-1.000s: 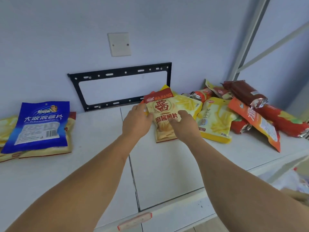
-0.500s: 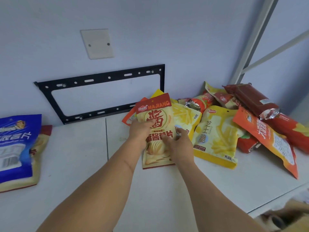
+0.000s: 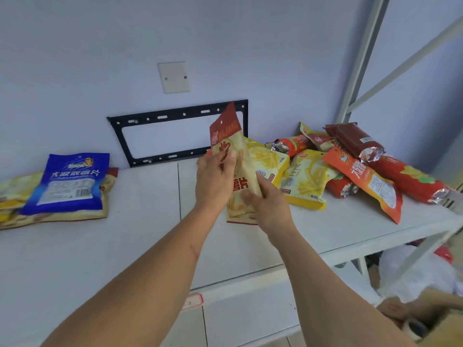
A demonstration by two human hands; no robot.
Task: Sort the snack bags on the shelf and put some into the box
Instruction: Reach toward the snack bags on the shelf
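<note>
Both of my hands hold a beige chip bag with a red top, lifted upright above the white shelf. My left hand grips its left edge and my right hand grips its lower right side. Behind it lie two yellow fry bags, an orange bag and red bags in a pile at the right. A blue bag rests on beige bags at the left. A cardboard box edge shows at the bottom right, blurred.
A black metal bracket hangs on the wall behind the shelf, under a white cover plate. A grey shelf upright rises at the right. White plastic bags lie below the shelf.
The beige bag went from lying on the pile to being raised and tilted upright in both hands. The camera view shifted as well.
</note>
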